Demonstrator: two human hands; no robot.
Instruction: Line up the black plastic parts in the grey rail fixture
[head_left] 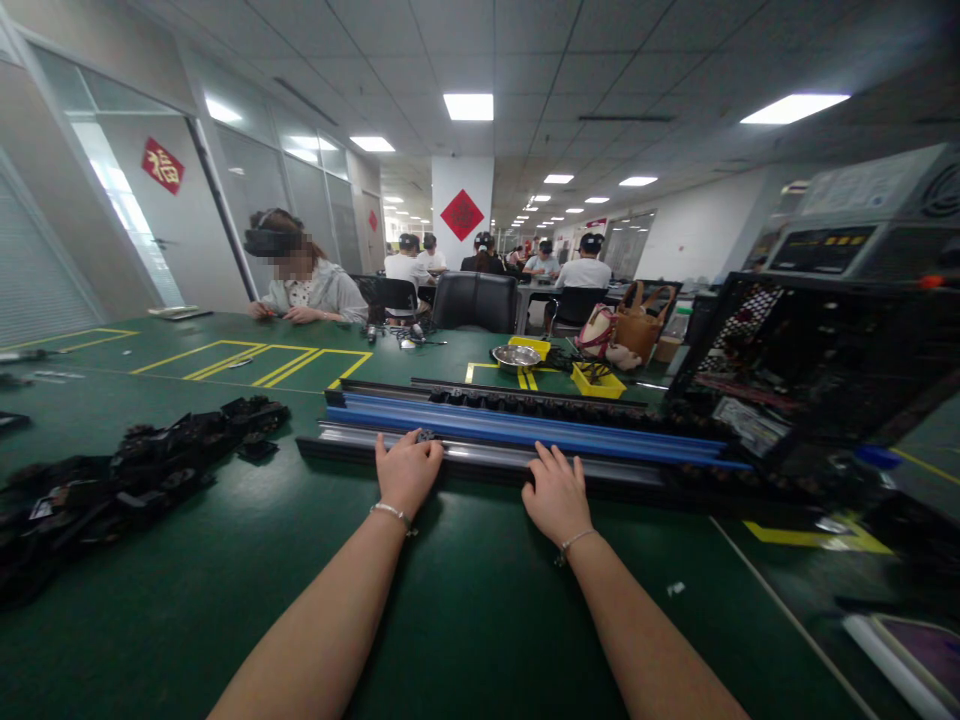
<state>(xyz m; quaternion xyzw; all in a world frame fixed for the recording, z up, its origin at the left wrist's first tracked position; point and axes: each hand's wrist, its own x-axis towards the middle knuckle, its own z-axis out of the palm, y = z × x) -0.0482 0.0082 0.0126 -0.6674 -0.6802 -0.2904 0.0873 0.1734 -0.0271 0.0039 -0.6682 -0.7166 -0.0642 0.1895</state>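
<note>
A long black rail with a shiny grey channel [480, 457] lies across the green table in front of me. At its left part, my left hand [407, 472] is bent over the channel, its fingers closed about a small dark part [426, 435] that shows only at the fingertips. Farther right, my right hand [556, 492] rests on the near edge of the same rail, fingers spread and nothing visible in them. Just behind runs a blue channel [525, 422], and beyond that a row of small black parts [540, 402] sits along another rail.
A heap of black parts [150, 465] lies at left. An opened computer case [780, 350] stands at right, near the rails' end. A metal bowl [516, 356] and a yellow tray [598, 382] stand behind the rails. Another person [315, 280] sits across the table.
</note>
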